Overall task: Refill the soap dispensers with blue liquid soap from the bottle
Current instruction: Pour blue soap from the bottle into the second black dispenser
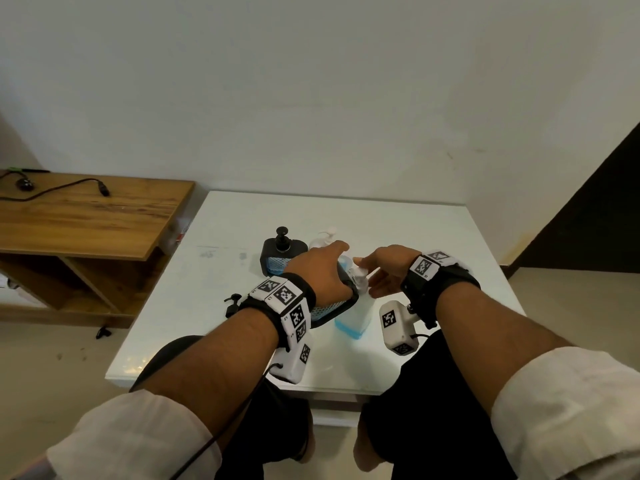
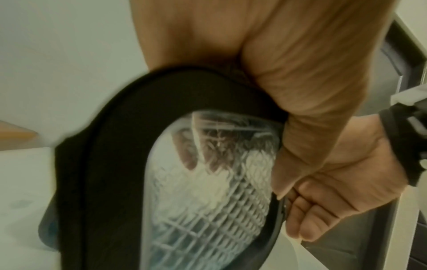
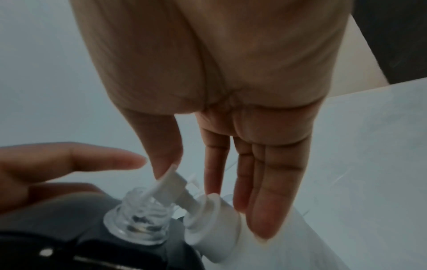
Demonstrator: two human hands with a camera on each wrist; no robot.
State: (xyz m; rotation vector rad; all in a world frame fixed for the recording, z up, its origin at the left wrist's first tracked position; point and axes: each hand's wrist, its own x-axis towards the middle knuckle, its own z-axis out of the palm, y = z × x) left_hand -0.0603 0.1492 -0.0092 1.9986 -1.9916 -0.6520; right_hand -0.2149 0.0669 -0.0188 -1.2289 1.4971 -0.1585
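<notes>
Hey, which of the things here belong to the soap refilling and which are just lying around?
Job: held dispenser, soap bottle, far dispenser, loose black pump, left hand, right hand.
Lying about: cable on wooden desk, clear pump bottle.

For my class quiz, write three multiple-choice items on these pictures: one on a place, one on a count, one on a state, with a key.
1. Where does the loose black pump head lie? A on the white table by the left hand; B on the wooden desk; C on the floor.
2. How many black soap dispensers with mesh-patterned windows show? A one; B two; C four.
3. How is the neck of the hand-held dispenser? A bare, pump off; B capped with a black pump; C taped over.
Key: 1 A, it lies near the table's left edge; 2 B, one stands at the back, one is held; 3 A, clear threads show bare.
</notes>
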